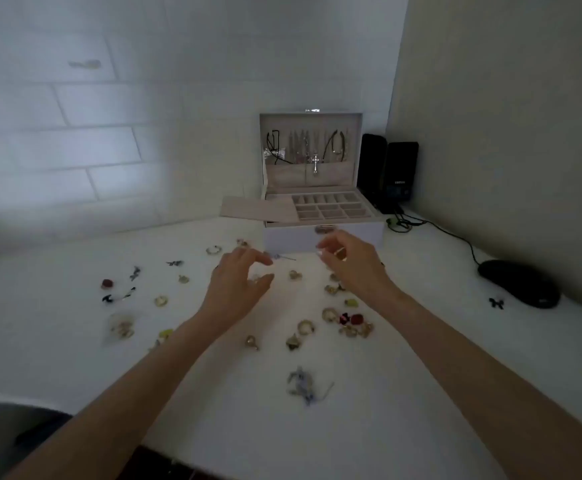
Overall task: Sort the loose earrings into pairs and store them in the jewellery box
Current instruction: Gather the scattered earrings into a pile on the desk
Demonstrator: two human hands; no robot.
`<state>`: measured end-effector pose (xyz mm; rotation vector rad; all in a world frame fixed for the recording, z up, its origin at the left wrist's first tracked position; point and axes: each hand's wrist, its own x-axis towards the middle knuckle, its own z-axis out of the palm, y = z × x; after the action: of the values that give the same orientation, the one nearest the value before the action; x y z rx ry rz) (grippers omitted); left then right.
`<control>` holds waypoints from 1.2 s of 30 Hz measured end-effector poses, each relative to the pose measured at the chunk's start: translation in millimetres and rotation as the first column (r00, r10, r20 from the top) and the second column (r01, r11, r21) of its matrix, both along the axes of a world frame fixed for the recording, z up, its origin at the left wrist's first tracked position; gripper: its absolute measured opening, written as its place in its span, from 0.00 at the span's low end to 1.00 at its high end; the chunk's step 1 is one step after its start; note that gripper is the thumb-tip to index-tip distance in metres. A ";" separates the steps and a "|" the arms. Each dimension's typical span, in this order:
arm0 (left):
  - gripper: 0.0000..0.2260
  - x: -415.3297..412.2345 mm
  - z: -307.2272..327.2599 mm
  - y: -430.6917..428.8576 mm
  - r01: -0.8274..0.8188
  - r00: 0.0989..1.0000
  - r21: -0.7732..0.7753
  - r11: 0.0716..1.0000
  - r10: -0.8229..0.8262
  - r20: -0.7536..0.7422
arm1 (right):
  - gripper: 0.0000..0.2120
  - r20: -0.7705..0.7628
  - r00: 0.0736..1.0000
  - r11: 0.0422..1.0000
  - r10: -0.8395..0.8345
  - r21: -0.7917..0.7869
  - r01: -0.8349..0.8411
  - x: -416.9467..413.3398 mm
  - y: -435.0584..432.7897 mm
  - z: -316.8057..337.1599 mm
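The white jewellery box (324, 233) stands open at the back of the table, its lid upright with necklaces hanging inside and its tray of small compartments showing. Several loose earrings lie scattered on the white table (421, 375), among them a gold hoop (305, 327), a red one (356, 319) and a grey-blue cluster (300, 384). My left hand (237, 284) hovers over the earrings with its fingers loosely curved and thumb apart; a small blue earring (276, 256) lies just past its fingertips. In front of the box, my right hand (348, 259) pinches a small pale earring (319, 252), which is blurred.
A loose beige tray insert (255, 207) leans off the box's left side. Two black speakers (390, 171) stand right of the box, with cables running to a black mouse (520, 284). A small black earring (496, 302) lies near the mouse. Walls close the back and right.
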<state>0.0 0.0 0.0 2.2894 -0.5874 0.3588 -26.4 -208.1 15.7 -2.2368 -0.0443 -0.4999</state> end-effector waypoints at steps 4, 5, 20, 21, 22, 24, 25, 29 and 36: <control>0.14 -9.2 -7.6 19.3 -0.179 0.983 0.285 0.942 0.179 0.026 | 0.07 0.018 0.997 0.988 -0.071 -0.134 0.072 -7.4 -10.5 -22.9; 0.15 -10.7 -9.4 22.8 -0.182 0.980 0.314 0.932 0.197 -0.017 | 0.08 0.002 0.996 0.986 -0.089 -0.141 0.088 -7.2 -14.0 -28.5; 0.25 -8.1 -27.3 -16.2 0.170 0.976 0.392 0.904 -0.100 -0.194 | 0.15 -0.150 0.986 0.998 0.067 -0.005 -0.069 -9.3 -20.5 -44.5; 0.24 -9.3 -25.6 -18.4 0.188 0.970 0.318 0.929 -0.125 -0.206 | 0.15 -0.156 0.980 0.991 0.126 0.055 -0.119 -11.4 -20.5 -43.0; 0.24 -10.3 -24.8 -18.1 0.181 0.966 0.219 0.959 -0.132 -0.222 | 0.14 -0.154 0.974 0.983 0.168 0.098 -0.154 -13.2 -20.2 -41.0; 0.21 -12.1 -24.0 -13.2 0.115 0.971 -0.019 0.993 -0.116 -0.209 | 0.13 -0.115 0.981 0.978 0.155 0.158 -0.136 -14.9 -21.0 -36.3; 0.20 -12.4 -23.5 -10.3 0.063 0.986 -0.100 0.993 -0.077 -0.147 | 0.13 -0.067 0.993 0.981 0.101 0.170 -0.088 -14.4 -22.9 -34.5; 0.15 -9.8 -18.8 10.4 -0.236 0.957 -0.080 0.968 0.246 0.154 | 0.13 0.075 0.972 0.974 -0.223 -0.032 0.226 -7.2 -41.8 -37.1; 0.32 -21.2 -28.1 67.1 -0.543 0.760 0.517 0.661 0.649 -0.030 | 0.23 -0.227 0.931 0.925 -0.285 -0.319 0.205 4.8 -53.4 -48.2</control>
<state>-21.2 67.1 -28.1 2.9343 0.2706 0.2848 -21.5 -261.5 -32.5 -2.5998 0.3321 -0.3312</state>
